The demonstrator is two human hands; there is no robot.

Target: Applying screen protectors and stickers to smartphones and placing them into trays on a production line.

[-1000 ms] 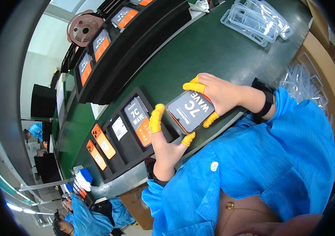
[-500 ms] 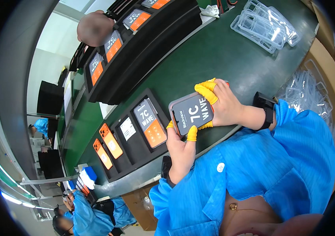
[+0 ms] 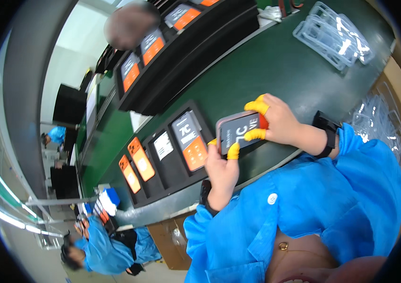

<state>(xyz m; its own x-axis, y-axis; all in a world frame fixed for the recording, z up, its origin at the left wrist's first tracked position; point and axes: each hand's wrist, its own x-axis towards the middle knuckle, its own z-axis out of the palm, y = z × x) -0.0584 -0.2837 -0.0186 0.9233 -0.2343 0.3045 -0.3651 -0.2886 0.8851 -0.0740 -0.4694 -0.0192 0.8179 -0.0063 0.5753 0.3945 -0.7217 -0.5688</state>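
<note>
Both my hands hold a smartphone [image 3: 231,134] with a grey printed film over its front, just right of a black tray. My left hand [image 3: 222,172] pinches its near left corner, thumb on the front edge. My right hand [image 3: 278,120] grips the other end, its fingers on the far edge and a digit lying across the film. A red-orange patch shows by the right hand. Yellow finger cots cover several fingertips. In the black tray [image 3: 157,181] lie a phone with grey and orange film [image 3: 188,141], a white label [image 3: 163,146] and two orange phones [image 3: 141,160] [image 3: 129,174].
Stacked black trays [image 3: 191,59] with more film-covered phones stand across the green table [image 3: 257,61]. Clear plastic shells [image 3: 332,37] lie at the far right. A carton with more clear plastic [image 3: 377,115] is beside my right arm. Co-workers [image 3: 103,245] sit at lower left.
The whole view has shifted, so the table and trays appear further right. A digit of my right hand has moved from the phone's near edge onto its film. Both hands still hold the phone.
</note>
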